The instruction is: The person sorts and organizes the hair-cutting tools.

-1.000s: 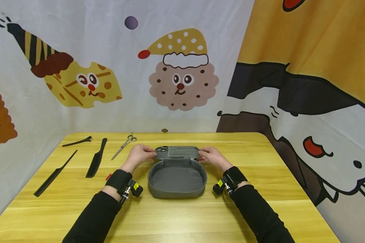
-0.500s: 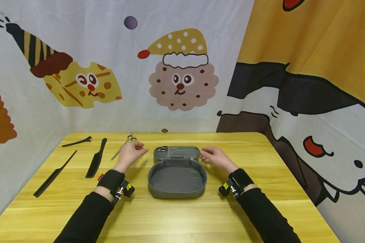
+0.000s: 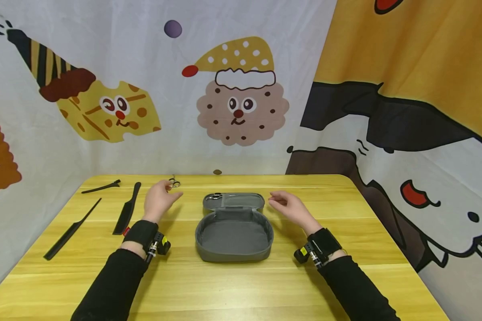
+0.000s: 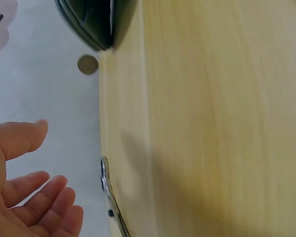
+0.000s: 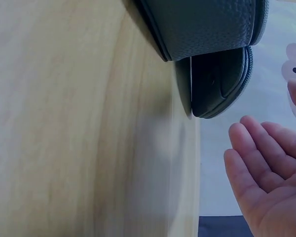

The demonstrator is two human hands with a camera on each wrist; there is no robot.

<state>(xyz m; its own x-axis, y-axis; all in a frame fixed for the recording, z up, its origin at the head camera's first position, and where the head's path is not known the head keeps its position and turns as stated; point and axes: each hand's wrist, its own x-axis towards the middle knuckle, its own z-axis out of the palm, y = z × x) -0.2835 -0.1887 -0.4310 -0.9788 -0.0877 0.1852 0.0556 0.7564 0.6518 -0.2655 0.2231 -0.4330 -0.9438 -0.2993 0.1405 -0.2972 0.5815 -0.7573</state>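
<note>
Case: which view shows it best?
Head view. It shows the whole case from above, open, with the lid tipped back and the inside in sight. The left wrist view catches only a dark part, cut off at the top edge. The right wrist view shows an outer side and part of the lid, cropped at the top.

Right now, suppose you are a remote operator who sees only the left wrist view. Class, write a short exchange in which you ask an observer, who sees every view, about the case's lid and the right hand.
Operator: My view catches only part of the case. What shows inside its lid?
Observer: In the head view, a shiny metal piece shows at its left end; I can't tell exactly what it is.
Operator: And the right hand, which I can't see?
Observer: The right wrist view shows its fingers holding nothing.
</note>
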